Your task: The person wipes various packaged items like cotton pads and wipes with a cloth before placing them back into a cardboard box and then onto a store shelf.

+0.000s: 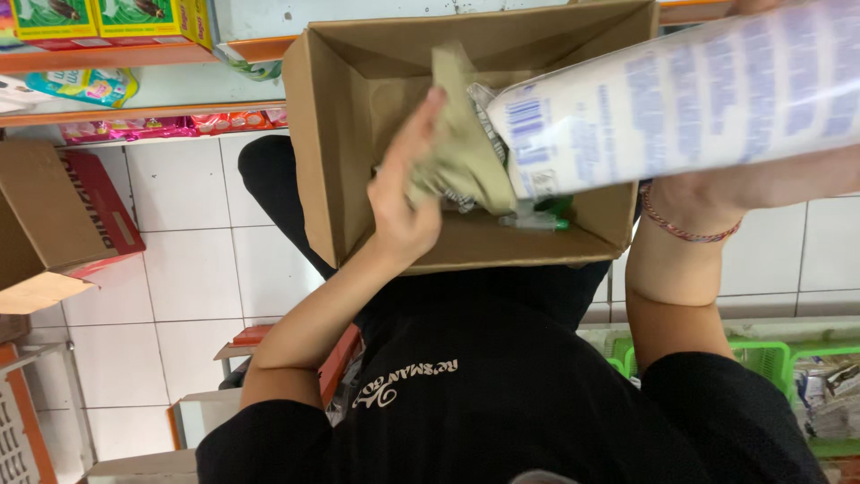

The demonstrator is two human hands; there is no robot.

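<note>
An open cardboard box (333, 152) rests on my lap against my black shirt. My left hand (401, 204) reaches into it and grips a crumpled olive-beige packet (461, 148). My right hand (708, 193), with a red string bracelet on its wrist, holds a large white package with blue print (681, 99) over the box's right side; the package hides most of its fingers. Small green and silvery items (542, 215) lie at the bottom of the box, partly hidden.
Shelves with colourful packages (98, 22) run along the top left. A red and brown cardboard box (54, 224) sits open at the left on the white tiled floor. A green plastic basket (770, 358) stands at the lower right.
</note>
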